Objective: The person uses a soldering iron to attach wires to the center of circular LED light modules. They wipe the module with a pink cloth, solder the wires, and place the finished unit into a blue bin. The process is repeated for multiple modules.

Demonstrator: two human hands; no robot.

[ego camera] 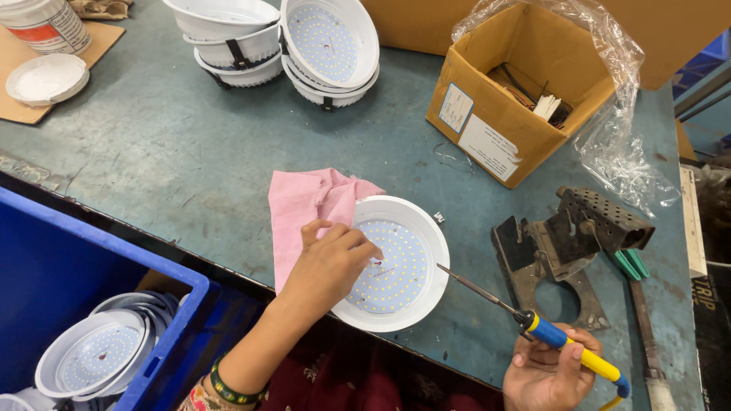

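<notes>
**A:** Nearest to us, our right hand [550, 373] is wrapped tight round the yellow-and-blue grip of the iron [525, 318], tip aimed at the lamp [396, 262]. Our left hand [331, 259] is curled over the lamp's near rim, fingertips pinched on something small at the LED board; we can't tell what. The lamp sits on the tabletop [167, 152], half over a pink rag [304, 205].

**B:** How would we say it handles?

**A:** Light and stiff, we reckon: a thin white plastic bowl, a bit slick. The dotted board and its little wires look like the fragile bit, so we'd hold it by the outer rim, never across the LEDs. The iron is rigid, and only the coloured grip is safe to touch.

**B:** Packaging and labels?

**A:** Down at our left is a blue crate [91, 266] with more lamps inside, no label showing. To the right of the lamp there's a dark metal jig [579, 236]. Further back is an open brown box [518, 91] with a clear plastic liner spilling out; it has two stickers on its near faces, a small pale blue-edged one and a bigger white rectangle. At the far edge we see stacks of white housings [228, 38], and in the far left corner a white tub [46, 23] with a red-and-white label, standing on cardboard beside a white lid [47, 78].
</notes>
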